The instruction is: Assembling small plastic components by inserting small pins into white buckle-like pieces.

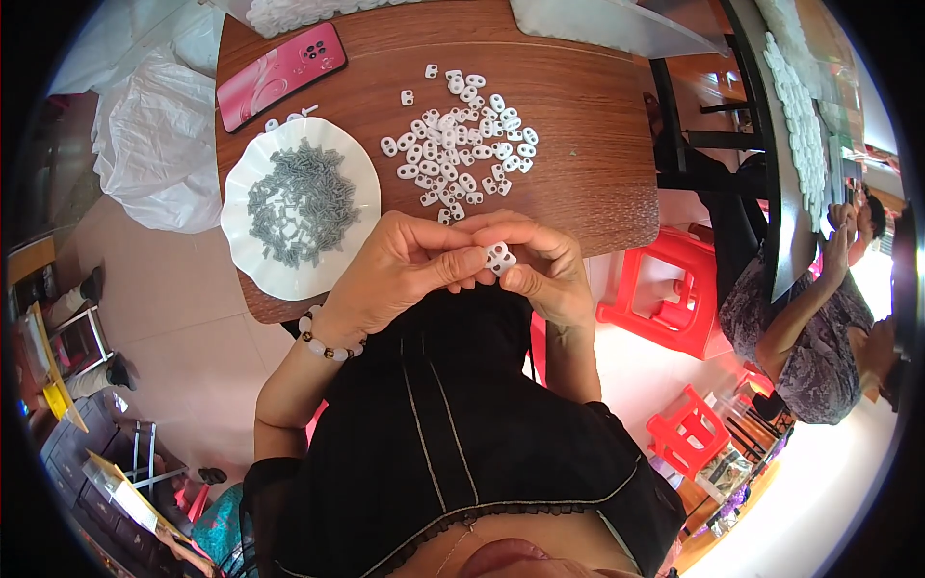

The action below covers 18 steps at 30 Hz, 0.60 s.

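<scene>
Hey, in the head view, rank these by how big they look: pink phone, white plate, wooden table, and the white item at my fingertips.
Largest to smallest:
1. Wooden table
2. White plate
3. Pink phone
4. White item, clearly smallest, though partly hidden

The left hand [414,252] and right hand [559,276] meet at chest front, thumbs [461,267] and curled fingers [520,232] pinched close, bare forearms [294,400] angled inward from either side.

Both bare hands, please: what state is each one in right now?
Left hand: closed, pinching at least one white plastic-looking piece with holes.
Right hand: closed, pinching there too.
</scene>
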{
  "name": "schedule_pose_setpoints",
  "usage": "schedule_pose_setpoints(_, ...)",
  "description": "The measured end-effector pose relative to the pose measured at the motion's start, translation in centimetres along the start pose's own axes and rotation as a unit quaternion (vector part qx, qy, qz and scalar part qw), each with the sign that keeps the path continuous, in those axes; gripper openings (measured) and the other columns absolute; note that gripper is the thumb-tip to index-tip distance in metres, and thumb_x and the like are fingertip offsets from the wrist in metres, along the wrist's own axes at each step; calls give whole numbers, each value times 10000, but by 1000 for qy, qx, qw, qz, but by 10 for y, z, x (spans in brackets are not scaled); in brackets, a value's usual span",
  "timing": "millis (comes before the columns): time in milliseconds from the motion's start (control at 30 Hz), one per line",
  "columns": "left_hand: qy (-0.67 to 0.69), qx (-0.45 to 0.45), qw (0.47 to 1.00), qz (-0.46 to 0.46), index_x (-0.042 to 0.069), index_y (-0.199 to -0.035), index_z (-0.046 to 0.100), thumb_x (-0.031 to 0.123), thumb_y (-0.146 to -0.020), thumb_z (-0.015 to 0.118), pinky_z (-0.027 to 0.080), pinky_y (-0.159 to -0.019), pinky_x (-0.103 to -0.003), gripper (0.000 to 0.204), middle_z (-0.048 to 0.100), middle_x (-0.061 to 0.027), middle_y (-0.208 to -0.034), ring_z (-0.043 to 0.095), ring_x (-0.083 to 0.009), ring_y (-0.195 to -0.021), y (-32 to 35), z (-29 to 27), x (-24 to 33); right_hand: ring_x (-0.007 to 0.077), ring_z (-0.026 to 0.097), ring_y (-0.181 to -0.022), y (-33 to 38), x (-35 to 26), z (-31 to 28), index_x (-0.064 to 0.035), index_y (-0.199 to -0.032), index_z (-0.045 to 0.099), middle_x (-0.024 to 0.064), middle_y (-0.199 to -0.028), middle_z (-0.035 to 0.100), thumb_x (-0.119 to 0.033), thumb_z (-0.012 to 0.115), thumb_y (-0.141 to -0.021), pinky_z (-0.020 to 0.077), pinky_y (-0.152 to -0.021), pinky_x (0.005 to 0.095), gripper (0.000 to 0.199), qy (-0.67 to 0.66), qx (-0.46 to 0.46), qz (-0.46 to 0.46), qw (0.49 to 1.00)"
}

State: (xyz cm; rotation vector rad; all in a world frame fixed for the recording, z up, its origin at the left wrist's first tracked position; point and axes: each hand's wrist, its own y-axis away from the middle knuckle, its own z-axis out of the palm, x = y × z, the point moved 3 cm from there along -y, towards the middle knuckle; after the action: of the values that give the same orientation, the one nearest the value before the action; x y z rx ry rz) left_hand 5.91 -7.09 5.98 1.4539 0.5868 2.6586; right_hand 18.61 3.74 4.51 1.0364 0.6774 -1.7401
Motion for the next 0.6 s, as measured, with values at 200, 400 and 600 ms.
schedule_pose_setpoints(200, 8, 16, 1000, 5, -15, -975, 699, 176, -889, 659, 482, -628, -203, 213, 683, -55, -776, 582, -67, -670, 2, 1, 0, 268, 615, -965, -1, 1, 1, 44, -1113, 613, 254, -1174, 561, -159, 675, -851, 523, -799, 363, 337, 33, -4, -15, 999)
schedule_pose_setpoints(400, -21, 22, 999, 17, -24, -956, 699, 166, -889, 658, 482, -630, -203, 206, 681, -58, -780, 582, -67, -675, 4, 3, 2, 251, 612, -939, 1, 0, 2, 42, -1117, 609, 247, -1166, 566, -151, 666, -857, 517, -782, 348, 329, 37, -4, -14, 999)
schedule_pose_setpoints(600, 18, 36, 999, 17, -29, -948, 701, 167, -887, 663, 482, -626, -206, 209, 664, -53, -763, 586, -70, -682, 4, 5, -1, 233, 608, -909, 1, 0, 4, 45, -1117, 607, 238, -1155, 573, -154, 668, -856, 514, -767, 337, 334, 47, 1, -15, 999)
